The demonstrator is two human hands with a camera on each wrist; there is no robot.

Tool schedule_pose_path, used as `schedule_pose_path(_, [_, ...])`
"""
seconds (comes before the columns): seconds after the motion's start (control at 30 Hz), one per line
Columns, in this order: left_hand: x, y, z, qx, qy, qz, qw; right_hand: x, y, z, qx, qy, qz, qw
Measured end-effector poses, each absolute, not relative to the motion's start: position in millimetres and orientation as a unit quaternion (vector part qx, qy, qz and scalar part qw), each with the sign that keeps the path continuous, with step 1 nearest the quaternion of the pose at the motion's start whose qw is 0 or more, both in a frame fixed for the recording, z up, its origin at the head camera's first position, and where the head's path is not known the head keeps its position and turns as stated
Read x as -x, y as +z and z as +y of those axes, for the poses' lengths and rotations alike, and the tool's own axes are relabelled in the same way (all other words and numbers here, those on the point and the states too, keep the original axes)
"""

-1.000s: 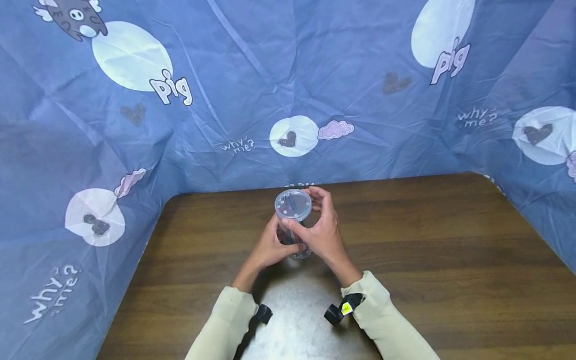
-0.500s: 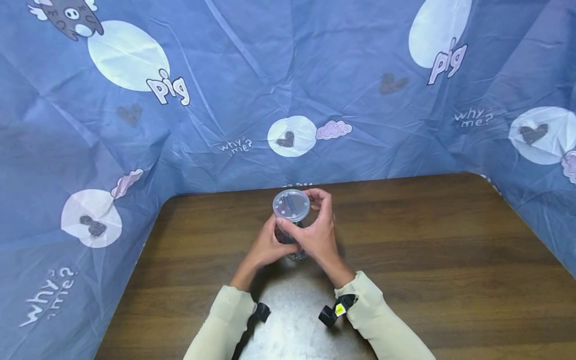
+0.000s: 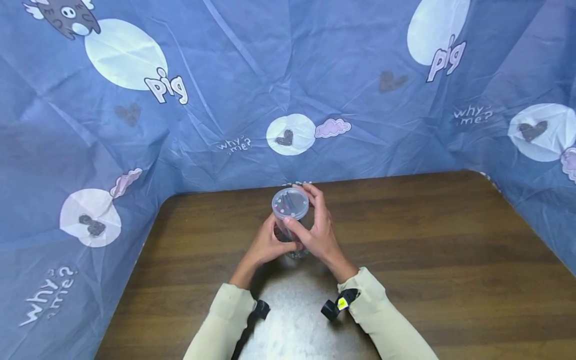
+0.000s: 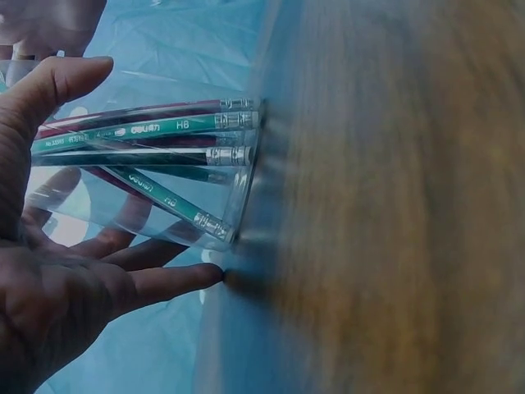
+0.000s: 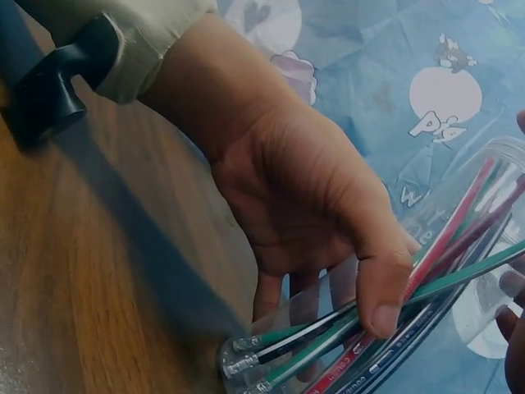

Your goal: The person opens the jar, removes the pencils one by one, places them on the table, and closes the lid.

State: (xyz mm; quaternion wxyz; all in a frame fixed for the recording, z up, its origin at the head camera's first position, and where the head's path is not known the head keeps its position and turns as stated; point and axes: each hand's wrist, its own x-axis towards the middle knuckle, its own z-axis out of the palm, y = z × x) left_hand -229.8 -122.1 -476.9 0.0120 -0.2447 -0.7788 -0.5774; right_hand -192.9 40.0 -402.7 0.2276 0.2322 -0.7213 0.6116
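A clear plastic jar [image 3: 297, 254] stands upright on the table in the head view, topped by a round translucent lid [image 3: 290, 202]. Through its wall, green, red and dark pencils [image 4: 156, 127] show in the left wrist view, metal-ferruled ends toward the base. My left hand [image 3: 265, 243] grips the jar's lower body, thumb across the near side and fingers behind. My right hand [image 3: 317, 232] holds the lid by its edge, thumb in front and fingers round the back. In the right wrist view, the left hand [image 5: 320, 189] wraps the jar while right fingertips [image 5: 509, 324] show at the edge.
A brown wood-grain table [image 3: 427, 260] spreads around the jar, with a glossy bright patch in front. Blue printed cloth [image 3: 225, 60] hangs behind and along both sides. Black wrist cameras [image 3: 330, 309] sit at the sleeve cuffs.
My right hand has turned round the lid: its fingers reach farther left at the back and its thumb sits farther right. The left hand keeps its grip. The head view has shifted slightly.
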Motion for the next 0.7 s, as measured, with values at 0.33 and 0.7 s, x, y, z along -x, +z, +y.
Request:
schedule_pose_path(0.33, [229.3,-470.9,-119.3,0.229,-0.571,-0.788,0.014,195.8,-403.1,34.3,-0.193,0.611,-0.709,0.296])
schedule_pose_path(0.7, [210.2,-439.8,-116.5,0.218,-0.574,-0.789,-0.004,196.9,-401.2,42.0,-0.234,0.604,-0.713,0.27])
